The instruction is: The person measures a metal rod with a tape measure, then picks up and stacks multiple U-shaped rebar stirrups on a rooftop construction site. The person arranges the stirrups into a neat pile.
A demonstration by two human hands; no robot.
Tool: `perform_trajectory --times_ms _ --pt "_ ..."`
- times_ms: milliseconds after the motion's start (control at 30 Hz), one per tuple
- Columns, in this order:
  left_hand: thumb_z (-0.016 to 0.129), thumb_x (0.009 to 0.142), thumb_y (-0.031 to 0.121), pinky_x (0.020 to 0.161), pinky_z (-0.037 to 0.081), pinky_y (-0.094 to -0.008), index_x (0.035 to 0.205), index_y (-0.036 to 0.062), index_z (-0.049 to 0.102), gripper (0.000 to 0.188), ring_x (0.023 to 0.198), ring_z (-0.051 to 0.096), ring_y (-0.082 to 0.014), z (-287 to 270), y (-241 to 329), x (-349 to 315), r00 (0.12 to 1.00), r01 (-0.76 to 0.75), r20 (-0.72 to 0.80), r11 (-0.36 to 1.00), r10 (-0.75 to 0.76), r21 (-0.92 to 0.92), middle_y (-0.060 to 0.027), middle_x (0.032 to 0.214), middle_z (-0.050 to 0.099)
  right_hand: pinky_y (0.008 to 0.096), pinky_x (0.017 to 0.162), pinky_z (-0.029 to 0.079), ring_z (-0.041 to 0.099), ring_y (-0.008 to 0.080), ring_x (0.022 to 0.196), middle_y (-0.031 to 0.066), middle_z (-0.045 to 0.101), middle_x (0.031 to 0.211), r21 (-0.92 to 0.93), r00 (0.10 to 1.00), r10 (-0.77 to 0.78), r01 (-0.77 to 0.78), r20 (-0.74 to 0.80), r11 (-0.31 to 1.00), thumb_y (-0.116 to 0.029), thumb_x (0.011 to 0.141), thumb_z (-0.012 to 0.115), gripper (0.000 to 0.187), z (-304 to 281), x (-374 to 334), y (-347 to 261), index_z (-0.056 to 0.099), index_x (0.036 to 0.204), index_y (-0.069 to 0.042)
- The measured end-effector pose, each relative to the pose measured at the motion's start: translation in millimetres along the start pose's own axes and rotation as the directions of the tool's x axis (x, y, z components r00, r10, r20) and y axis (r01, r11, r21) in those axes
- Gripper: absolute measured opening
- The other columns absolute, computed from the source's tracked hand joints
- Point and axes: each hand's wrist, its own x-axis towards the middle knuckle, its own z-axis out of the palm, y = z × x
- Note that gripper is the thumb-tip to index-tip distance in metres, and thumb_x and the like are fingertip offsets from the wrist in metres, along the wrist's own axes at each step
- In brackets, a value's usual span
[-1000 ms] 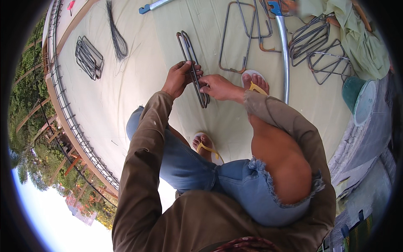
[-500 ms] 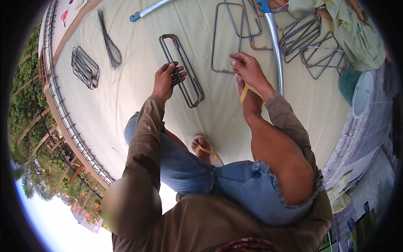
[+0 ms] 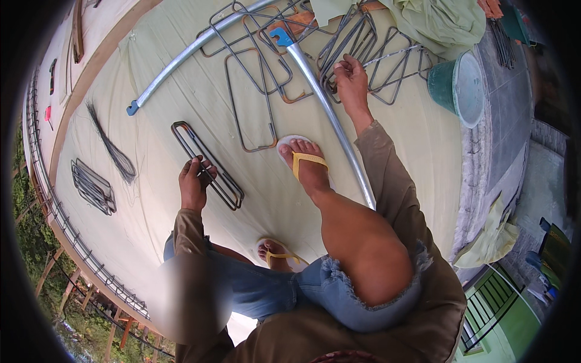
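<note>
My left hand [image 3: 196, 183] is closed around the long side of narrow rectangular steel stirrups [image 3: 209, 164], held together above the sheet. My right hand [image 3: 352, 88] is stretched forward over the near end of a stack of bent stirrups [image 3: 357, 37]. Its fingers are loosely bent and apart; whether they touch the bars is hard to make out. Left of it lies a larger rectangular stirrup [image 3: 233, 100] with rusty corners, overlapping others. A small bundle of stirrups [image 3: 94, 186] rests at the far left, beside a bunch of thin tie wire [image 3: 112, 147].
Two silver pipe tools with blue hooked heads lie on the sheet, one bending tool [image 3: 330, 115] beside my right arm, another bending tool [image 3: 175, 66] behind. A green bucket [image 3: 448, 85] lies tipped at the right, near crumpled pale cloth [image 3: 433, 21]. My sandalled foot [image 3: 307, 160] stands between.
My right hand has left the larger stirrup's corner and moved forward and right to the stack. My left hand keeps its stirrups. The view has shifted right, and my right foot shows more fully.
</note>
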Motion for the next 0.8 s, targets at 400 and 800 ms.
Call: perform_trajectory --times_ms 400,800 --pt "0.051 0.104 0.024 0.075 0.057 -0.0361 0.117 -0.0001 0.055 0.028 0.081 0.068 -0.0236 -2 -2 0 1.000 0.016 -0.008 1.000 -0.016 0.000 -0.0104 0.097 0.064 0.0344 0.077 0.050 0.060 0.0183 0.081 0.0063 0.061 0.086 0.590 0.912 0.300 -0.411 0.282 0.695 -0.013 0.096 0.062 0.019 -50 47 12 0.062 0.111 -0.002" --pt "0.050 0.104 0.026 0.074 0.058 -0.0363 0.115 0.0037 0.056 0.026 0.083 0.068 -0.0208 4 4 -2 0.998 0.065 0.009 0.998 -0.065 0.007 -0.0065 0.094 0.064 0.0327 0.074 0.053 0.065 0.0177 0.079 0.0048 0.065 0.088 0.294 0.730 0.107 -0.399 0.675 0.869 -0.017 0.090 0.072 0.025 -128 -65 -59 0.065 0.108 -0.001"
